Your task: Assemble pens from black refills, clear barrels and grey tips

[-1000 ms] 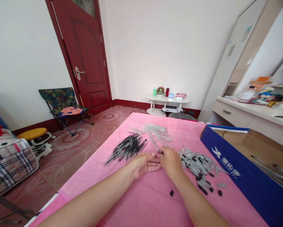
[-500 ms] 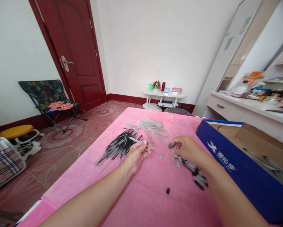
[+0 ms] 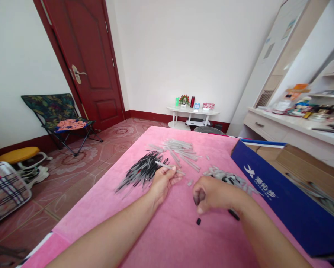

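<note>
On the pink-covered desk [image 3: 169, 238], left of the blue box [image 3: 292, 219], a small black plug [image 3: 198, 222] lies loose. Just beyond it, also left of the box, is the right hand [image 3: 210, 193], its fingers curled toward the thumb; I cannot tell whether anything is between them. A low brush of that thumb could flick the plug away. Farther left of the box, the left hand [image 3: 163, 182] pinches a pale tube [image 3: 161, 164] between thumb and fingers; both ends stick out free, so a bump could twist it loose. Beside the box's left wall, clear pieces [image 3: 241, 181] lie heaped, partly hidden behind the right hand, which could scatter them by sweeping back carelessly. Dark rods [image 3: 141, 168] lie farthest left of the box; a dropped tube might land among them. More pale tubes [image 3: 180, 146] spread left of the box's far end.
</note>
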The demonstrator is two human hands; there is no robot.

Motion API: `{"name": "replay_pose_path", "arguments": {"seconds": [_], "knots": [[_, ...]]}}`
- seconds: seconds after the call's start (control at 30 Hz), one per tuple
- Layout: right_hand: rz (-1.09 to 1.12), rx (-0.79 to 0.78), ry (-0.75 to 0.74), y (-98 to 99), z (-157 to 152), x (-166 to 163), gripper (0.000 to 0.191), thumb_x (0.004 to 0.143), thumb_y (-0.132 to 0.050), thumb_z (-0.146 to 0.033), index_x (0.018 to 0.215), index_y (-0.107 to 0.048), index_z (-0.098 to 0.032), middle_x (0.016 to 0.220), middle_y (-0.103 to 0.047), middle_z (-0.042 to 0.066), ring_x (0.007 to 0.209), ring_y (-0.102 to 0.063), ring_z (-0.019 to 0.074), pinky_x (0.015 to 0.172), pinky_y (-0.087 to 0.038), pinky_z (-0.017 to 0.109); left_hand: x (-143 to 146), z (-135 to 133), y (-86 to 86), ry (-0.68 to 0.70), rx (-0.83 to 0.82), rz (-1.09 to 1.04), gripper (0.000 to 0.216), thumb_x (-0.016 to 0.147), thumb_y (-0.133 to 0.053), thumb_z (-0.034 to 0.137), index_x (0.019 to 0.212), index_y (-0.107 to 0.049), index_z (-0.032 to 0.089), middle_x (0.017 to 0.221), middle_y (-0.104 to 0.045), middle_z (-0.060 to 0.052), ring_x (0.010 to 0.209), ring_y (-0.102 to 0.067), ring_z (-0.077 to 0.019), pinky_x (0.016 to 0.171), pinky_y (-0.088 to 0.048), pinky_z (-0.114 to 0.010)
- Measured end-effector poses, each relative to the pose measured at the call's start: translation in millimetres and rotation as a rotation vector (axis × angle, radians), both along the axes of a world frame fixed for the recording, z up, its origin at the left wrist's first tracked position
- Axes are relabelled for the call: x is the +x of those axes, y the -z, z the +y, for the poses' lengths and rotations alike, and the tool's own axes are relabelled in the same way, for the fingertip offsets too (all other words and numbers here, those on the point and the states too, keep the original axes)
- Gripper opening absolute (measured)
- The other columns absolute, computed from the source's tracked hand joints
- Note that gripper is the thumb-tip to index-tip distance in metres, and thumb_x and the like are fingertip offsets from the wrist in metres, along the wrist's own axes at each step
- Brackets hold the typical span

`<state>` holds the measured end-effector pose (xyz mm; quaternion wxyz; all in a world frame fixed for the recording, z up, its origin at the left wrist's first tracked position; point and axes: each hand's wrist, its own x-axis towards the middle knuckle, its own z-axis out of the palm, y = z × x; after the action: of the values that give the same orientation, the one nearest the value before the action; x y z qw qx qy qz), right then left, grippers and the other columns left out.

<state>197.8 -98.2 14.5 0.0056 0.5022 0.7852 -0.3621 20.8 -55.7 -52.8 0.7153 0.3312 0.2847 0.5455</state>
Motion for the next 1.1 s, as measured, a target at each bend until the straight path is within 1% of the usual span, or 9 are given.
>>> {"name": "replay_pose_path", "arguments": {"seconds": [0.1, 0.23, 0.33, 0.4, 0.53, 0.67, 0.8, 0.9, 1.1], "knots": [[-0.109, -0.087, -0.023, -1.7, -11.3, -14.9, 0.025, 0.049, -0.068, -0.023, 0.073, -0.067, -0.016, 0.061, -0.064, -0.001, 0.052, -0.057, 0.0116, 0.044, -0.035, 0.017, 0.1, 0.4, 0.2, -0.016, -0.004, -0.015, 0.017, 0.068, -0.065, 0.021, 0.078, -0.059, 0.009, 0.072, -0.065, -0.007, 0.062, -0.062, -0.0123, 0.06, -0.051, -0.022], [-0.316, 0.097, -0.082, -6.6, -21.7, -34.4, 0.019, 0.046, -0.068, -0.015, 0.064, -0.068, -0.016, 0.059, -0.065, 0.0, 0.052, -0.056, 0.0115, 0.043, -0.032, 0.017, -0.3, 0.4, -0.9, -0.025, -0.015, -0.029, 0.017, 0.068, -0.066, 0.023, 0.076, -0.058, 0.009, 0.071, -0.065, -0.007, 0.06, -0.062, -0.0119, 0.06, -0.051, -0.022], [-0.293, 0.178, -0.103, -5.2, -21.3, -35.8, 0.015, 0.051, -0.061, -0.015, 0.065, -0.069, -0.018, 0.059, -0.065, 0.0, 0.052, -0.055, 0.011, 0.044, -0.031, 0.018, -1.0, 0.3, -1.9, -0.021, -0.009, -0.027, 0.019, 0.067, -0.066, 0.024, 0.076, -0.058, 0.01, 0.071, -0.065, -0.007, 0.061, -0.062, -0.0121, 0.06, -0.051, -0.022], [-0.27, 0.278, -0.04, -0.9, -16.3, -30.5, 0.015, 0.056, -0.055, -0.015, 0.064, -0.067, -0.018, 0.06, -0.065, 0.0, 0.053, -0.055, 0.0108, 0.045, -0.03, 0.018, -0.9, -0.4, -1.8, -0.023, -0.002, -0.016, 0.02, 0.067, -0.066, 0.025, 0.078, -0.058, 0.01, 0.072, -0.065, -0.007, 0.061, -0.062, -0.012, 0.06, -0.05, -0.023], [-0.424, 0.534, 0.248, 7.9, -2.1, -20.0, 0.011, 0.061, -0.054, -0.018, 0.063, -0.065, -0.019, 0.064, -0.064, 0.005, 0.06, -0.057, 0.0157, 0.049, -0.029, 0.022, 1.0, -3.5, -1.9, -0.022, 0.039, 0.016, 0.022, 0.069, -0.064, 0.029, 0.079, -0.058, 0.01, 0.07, -0.064, -0.007, 0.057, -0.059, -0.0105, 0.056, -0.048, -0.022], [-0.349, 0.582, 0.358, 10.9, 6.1, -28.6, 0.019, 0.066, -0.056, -0.038, 0.068, -0.064, -0.021, 0.068, -0.064, 0.005, 0.064, -0.057, 0.0183, 0.052, -0.03, 0.024, -3.5, 0.2, -17.4, -0.149, 0.2, 0.04, 0.025, 0.069, -0.062, 0.034, 0.076, -0.058, 0.01, 0.065, -0.062, -0.005, 0.051, -0.055, -0.0084, 0.049, -0.043, -0.019], [-0.072, 0.667, 0.273, 16.8, 9.4, -62.2, 0.014, 0.075, -0.049, -0.027, 0.077, -0.062, -0.022, 0.077, -0.063, 0.002, 0.073, -0.057, 0.0158, 0.062, -0.035, 0.024, -27.2, 17.0, -52.9, -0.296, 0.278, -0.095, 0.024, 0.07, -0.062, 0.033, 0.079, -0.058, 0.012, 0.058, -0.057, 0.001, 0.048, -0.051, -0.0055, 0.049, -0.041, -0.016], [0.038, 0.719, 0.138, 24.9, 14.7, -91.8, 0.025, 0.075, -0.045, -0.015, 0.093, -0.06, -0.024, 0.095, -0.06, 0.002, 0.085, -0.055, 0.015, 0.071, -0.036, 0.023, -52.0, 30.1, -74.4, -0.433, 0.264, -0.223, 0.024, 0.068, -0.064, 0.032, 0.081, -0.057, 0.013, 0.064, -0.058, 0.0, 0.047, -0.048, -0.0032, 0.046, -0.039, -0.013], [-0.196, 0.745, 0.023, 34.6, 36.8, -119.4, 0.032, 0.076, -0.037, -0.006, 0.092, -0.059, -0.022, 0.094, -0.055, 0.005, 0.084, -0.053, 0.0172, 0.064, -0.037, 0.025, -74.1, 39.7, -77.0, -0.552, 0.096, -0.283, 0.02, 0.067, -0.066, 0.025, 0.078, -0.055, 0.013, 0.059, -0.054, 0.003, 0.041, -0.044, -0.0018, 0.039, -0.035, -0.011]]}}
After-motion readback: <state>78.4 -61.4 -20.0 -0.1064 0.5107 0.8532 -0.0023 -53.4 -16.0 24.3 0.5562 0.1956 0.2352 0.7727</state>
